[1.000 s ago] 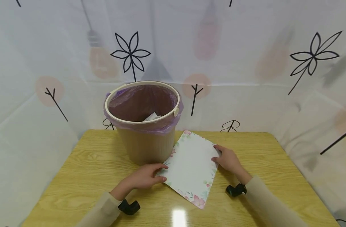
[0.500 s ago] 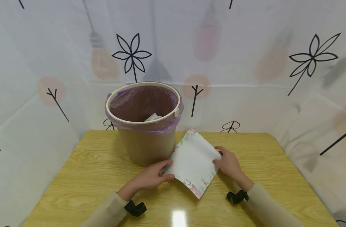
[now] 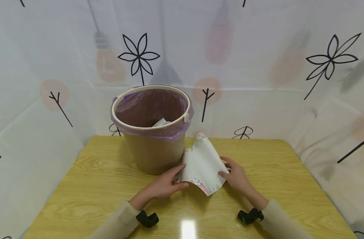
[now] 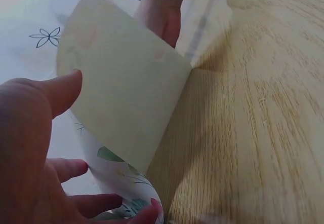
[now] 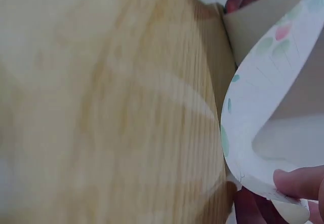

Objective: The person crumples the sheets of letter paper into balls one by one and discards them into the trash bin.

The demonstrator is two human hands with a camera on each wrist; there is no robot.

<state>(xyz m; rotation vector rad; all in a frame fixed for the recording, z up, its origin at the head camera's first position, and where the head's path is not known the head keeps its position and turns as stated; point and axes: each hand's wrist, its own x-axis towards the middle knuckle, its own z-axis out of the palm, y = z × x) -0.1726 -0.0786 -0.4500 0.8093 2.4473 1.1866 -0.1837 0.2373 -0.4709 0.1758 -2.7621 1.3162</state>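
A white sheet of paper [image 3: 202, 162] with a pink and green floral border bows upward between both hands. My left hand [image 3: 164, 186] has its fingers around the left edge, its thumb [image 4: 66, 91] spread apart from them. In the left wrist view the plain underside and a curled floral margin show. My right hand [image 3: 238, 176] pinches the right edge; in the right wrist view the thumb [image 5: 302, 182] lies on the inner face with fingers beneath. The sheet's far corner points toward the back of the table.
Behind my left hand stands a beige trash bin [image 3: 153, 154] with a purple liner [image 3: 170, 132] and white paper [image 3: 161, 122] inside. The wooden table [image 3: 89, 186] meets a patterned cloth backdrop [image 3: 259, 109]. A black wrist camera [image 3: 147, 219] sits on each wrist.
The sheet went from flat to bowed and narrower. My left hand moved right and slightly up in view, and the right hand's fingers came inward over the right edge.
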